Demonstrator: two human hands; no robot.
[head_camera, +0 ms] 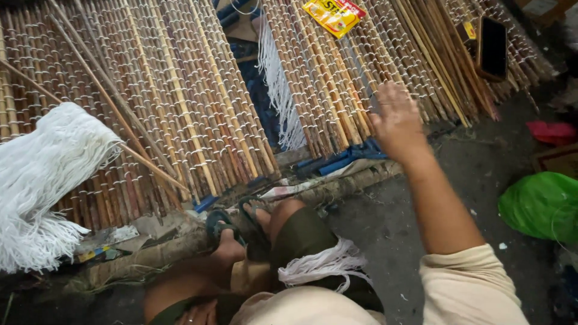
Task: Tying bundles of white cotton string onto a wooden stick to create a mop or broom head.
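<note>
Entry — seated worker at bound cane mats, head view.

R hand (396,123): arm stretched fwd, fingers spread and slightly curled, tips resting on or just above the right cane mat (361,78) near its lower edge; nothing clamped. Exact contact can't be told, as the back of the hand hides the tips.

L hand (198,313): only a sliver at bottom edge, by the lap; finger state can't be told.

Handling note (judgement): to work this spot well, press flat w/ the pads across several canes at once, not one, so the row stays level and the string ties don't slip.

Materials, outward:
- Right cane mat: thin round stalks, tan to dark brown, knotted, laid parallel, tied w/ white string; loose white fringe (278,90) hangs off its left edge.
- Left cane mat (150,96): same build, a few loose longer sticks lying diagonally on top.
- White string bundle (42,180): soft, thick, frayed, on left mat.
- Smaller string hank (322,265): draped on the knee.
- Yellow packet (333,15), glossy; dark phone (492,48), both on right mat.
- Green plastic bag (542,204), crinkled, on dark ground, well apart.
- Feet in sandals (238,225) at mat edge.
</note>
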